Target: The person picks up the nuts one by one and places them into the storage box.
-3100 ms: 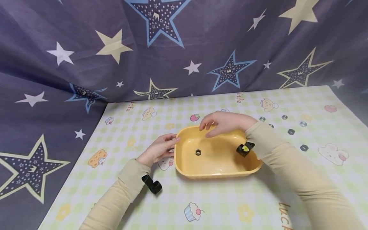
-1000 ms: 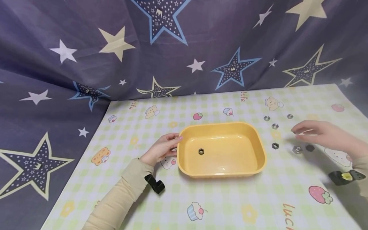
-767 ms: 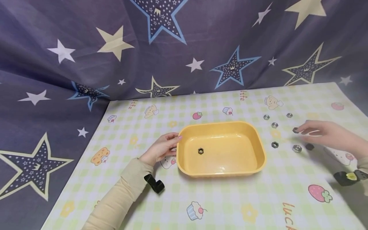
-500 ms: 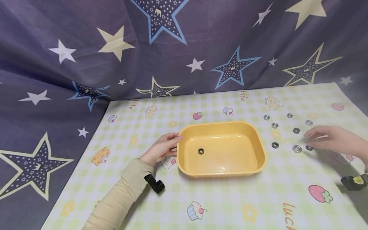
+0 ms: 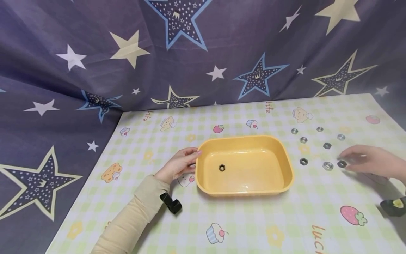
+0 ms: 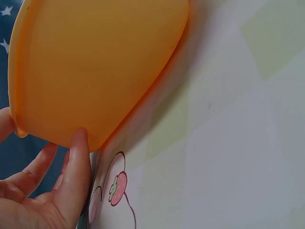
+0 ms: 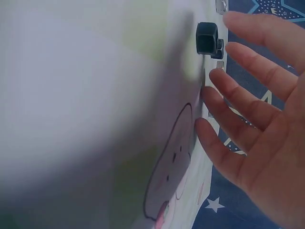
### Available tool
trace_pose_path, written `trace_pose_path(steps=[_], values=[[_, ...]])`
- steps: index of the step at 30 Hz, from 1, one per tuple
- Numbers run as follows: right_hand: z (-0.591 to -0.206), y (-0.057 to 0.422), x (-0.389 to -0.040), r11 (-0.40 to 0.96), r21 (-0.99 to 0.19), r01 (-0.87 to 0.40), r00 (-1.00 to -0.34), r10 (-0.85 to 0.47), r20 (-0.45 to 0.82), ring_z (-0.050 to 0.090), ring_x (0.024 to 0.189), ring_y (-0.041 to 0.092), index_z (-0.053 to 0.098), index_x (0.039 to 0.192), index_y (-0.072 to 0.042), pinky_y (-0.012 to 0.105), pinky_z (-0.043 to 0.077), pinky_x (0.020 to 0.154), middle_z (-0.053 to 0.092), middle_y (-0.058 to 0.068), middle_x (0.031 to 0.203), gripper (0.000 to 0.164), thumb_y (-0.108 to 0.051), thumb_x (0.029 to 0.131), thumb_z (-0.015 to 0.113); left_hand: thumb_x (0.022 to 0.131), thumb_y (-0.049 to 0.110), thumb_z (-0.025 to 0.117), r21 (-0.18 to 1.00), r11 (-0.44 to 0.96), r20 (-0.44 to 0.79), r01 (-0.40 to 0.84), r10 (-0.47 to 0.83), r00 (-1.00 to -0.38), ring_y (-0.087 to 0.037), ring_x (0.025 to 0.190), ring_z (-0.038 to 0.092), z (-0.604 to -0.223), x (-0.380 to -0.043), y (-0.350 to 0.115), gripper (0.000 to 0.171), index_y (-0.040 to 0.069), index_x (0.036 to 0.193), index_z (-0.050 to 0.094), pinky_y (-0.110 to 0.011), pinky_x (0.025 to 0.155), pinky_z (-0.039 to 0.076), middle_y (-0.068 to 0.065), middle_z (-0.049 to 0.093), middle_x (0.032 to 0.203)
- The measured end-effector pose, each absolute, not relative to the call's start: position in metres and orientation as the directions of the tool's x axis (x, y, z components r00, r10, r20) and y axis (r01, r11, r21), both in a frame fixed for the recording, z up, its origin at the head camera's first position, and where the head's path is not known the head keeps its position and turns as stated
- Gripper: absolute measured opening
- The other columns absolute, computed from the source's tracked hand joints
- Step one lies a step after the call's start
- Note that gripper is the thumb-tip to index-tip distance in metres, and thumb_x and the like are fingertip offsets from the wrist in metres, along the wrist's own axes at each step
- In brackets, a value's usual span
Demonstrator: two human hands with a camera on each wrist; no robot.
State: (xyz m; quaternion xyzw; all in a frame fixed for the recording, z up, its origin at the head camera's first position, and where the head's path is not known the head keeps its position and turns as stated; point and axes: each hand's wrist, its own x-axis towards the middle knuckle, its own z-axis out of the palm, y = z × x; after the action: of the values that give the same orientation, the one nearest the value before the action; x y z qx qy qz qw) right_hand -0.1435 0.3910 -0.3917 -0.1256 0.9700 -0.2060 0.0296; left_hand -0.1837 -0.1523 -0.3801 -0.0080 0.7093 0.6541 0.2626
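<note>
Hex nuts (image 5: 327, 145), eight in all, lie scattered to the right of a yellow tray (image 5: 244, 193) on a green-and-white checked tablecloth (image 5: 244, 218), while a ninth nut (image 5: 222, 168) sits inside the tray, on the left part of its floor. At the tray's left end, a person's left hand (image 5: 177, 164) grips the wall, thumb on the rim and other fingers at the outer side. Well to the right of the tray, the right hand (image 5: 369, 160) hangs low with fingers spread and slightly bent, pinching nothing, the tips just beside a dark nut (image 5: 342, 164); whether they touch it, one cannot tell. A silver nut (image 5: 328, 165) lies next to that one, on the side nearer the tray. A beige sleeve (image 5: 133, 222) and a black wrist mount (image 5: 171, 203) show to the tray's lower left, and a star-print curtain (image 5: 203, 35) hangs beyond the tray.
</note>
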Motion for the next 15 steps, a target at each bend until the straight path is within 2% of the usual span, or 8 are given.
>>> trace_pose_path(steps=[2, 4, 7, 9, 12, 15], values=[[-0.3947, 0.3911, -0.1431, 0.886, -0.381, -0.263, -0.963, -0.268, 0.042, 0.050, 0.093, -0.013, 0.069, 0.099, -0.008, 0.052, 0.044, 0.078, 0.067, 0.016, 0.103, 0.038, -0.018, 0.066, 0.085, 0.098, 0.022, 0.052, 0.924, 0.144, -0.381, -0.353, 0.333, -0.862, -0.008, 0.081, 0.062, -0.3805, -0.1831, -0.1522, 0.040, -0.006, 0.127, 0.044, -0.031, 0.078, 0.057, -0.001, 0.060, 0.094], [-0.3972, 0.3912, -0.1428, 0.882, -0.369, -0.292, -0.955, -0.286, 0.073, 0.027, 0.091, -0.028, 0.069, 0.096, -0.009, 0.051, 0.043, 0.080, 0.067, 0.012, 0.099, 0.039, -0.017, 0.062, 0.086, 0.098, 0.022, 0.052, 0.925, 0.145, -0.381, -0.352, 0.334, -0.862, -0.008, 0.081, 0.062, -0.3809, -0.1828, -0.1520, 0.040, -0.006, 0.126, 0.044, -0.031, 0.078, 0.057, -0.001, 0.061, 0.094], [-0.3989, 0.3906, -0.1423, 0.876, -0.357, -0.325, -0.945, -0.314, 0.089, 0.023, 0.092, -0.028, 0.068, 0.094, -0.008, 0.053, 0.042, 0.080, 0.066, 0.013, 0.098, 0.040, -0.015, 0.060, 0.087, 0.098, 0.022, 0.052, 0.924, 0.147, -0.381, -0.352, 0.333, -0.862, -0.009, 0.081, 0.062, -0.3814, -0.1830, -0.1519, 0.041, -0.006, 0.127, 0.044, -0.031, 0.078, 0.057, -0.001, 0.060, 0.095], [-0.3990, 0.3904, -0.1423, 0.880, -0.329, -0.343, -0.939, -0.329, 0.097, 0.024, 0.092, -0.027, 0.069, 0.093, -0.009, 0.051, 0.043, 0.080, 0.066, 0.015, 0.099, 0.039, -0.014, 0.058, 0.087, 0.098, 0.022, 0.052, 0.924, 0.148, -0.382, -0.352, 0.331, -0.863, -0.009, 0.081, 0.062, -0.3814, -0.1833, -0.1519, 0.041, -0.006, 0.127, 0.043, -0.031, 0.078, 0.057, -0.001, 0.060, 0.095], [-0.3990, 0.3910, -0.1431, 0.886, -0.287, -0.364, -0.931, -0.341, 0.126, 0.027, 0.091, -0.025, 0.070, 0.088, -0.012, 0.033, 0.047, 0.078, 0.065, 0.014, 0.098, 0.036, -0.013, 0.056, 0.088, 0.098, 0.022, 0.051, 0.924, 0.150, -0.383, -0.352, 0.327, -0.864, -0.009, 0.081, 0.062, -0.3811, -0.1841, -0.1522, 0.040, -0.005, 0.127, 0.044, -0.030, 0.077, 0.057, -0.001, 0.060, 0.095], [-0.3996, 0.3923, -0.1445, 0.878, -0.285, -0.383, -0.923, -0.359, 0.136, 0.028, 0.091, -0.024, 0.071, 0.085, -0.014, 0.026, 0.045, 0.074, 0.064, 0.016, 0.099, 0.034, -0.013, 0.055, 0.088, 0.099, 0.021, 0.051, 0.923, 0.150, -0.385, -0.355, 0.325, -0.864, -0.009, 0.081, 0.062, -0.3818, -0.1851, -0.1526, 0.038, -0.005, 0.125, 0.044, -0.030, 0.076, 0.057, -0.001, 0.059, 0.094]])
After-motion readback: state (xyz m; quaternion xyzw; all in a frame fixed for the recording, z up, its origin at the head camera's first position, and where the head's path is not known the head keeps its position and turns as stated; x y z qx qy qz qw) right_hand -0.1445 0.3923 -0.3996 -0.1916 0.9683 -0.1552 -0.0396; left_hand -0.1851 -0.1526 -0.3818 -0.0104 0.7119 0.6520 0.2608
